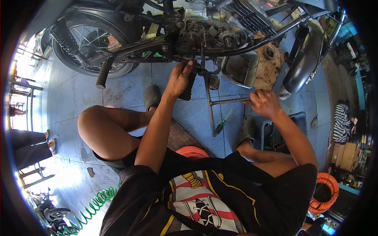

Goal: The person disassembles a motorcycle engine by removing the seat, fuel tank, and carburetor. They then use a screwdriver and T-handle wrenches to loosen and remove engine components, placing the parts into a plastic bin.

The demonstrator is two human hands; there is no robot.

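Note:
In front of me is a motorcycle engine [214, 37] with its side opened and its shafts and gears exposed. My left hand [182, 76] is closed at the dark ribbed footpeg [188, 88] below the engine, thumb pointing up toward the casing. A long metal T-shaped wrench [209, 92] runs down from the engine area. My right hand [264, 103] is wrapped around the end of its side bar. The upper end of the wrench is hard to make out among the dark parts. A pedal [214, 82] hangs beside the wrench.
A green-handled screwdriver [220, 128] lies on the tiles. A metal pan [252, 74] sits by stained cardboard [269, 65] under the engine. The exhaust pipe [303, 70] is at right, near an open tool case [297, 120]. A green coiled hose [96, 202] trails at lower left.

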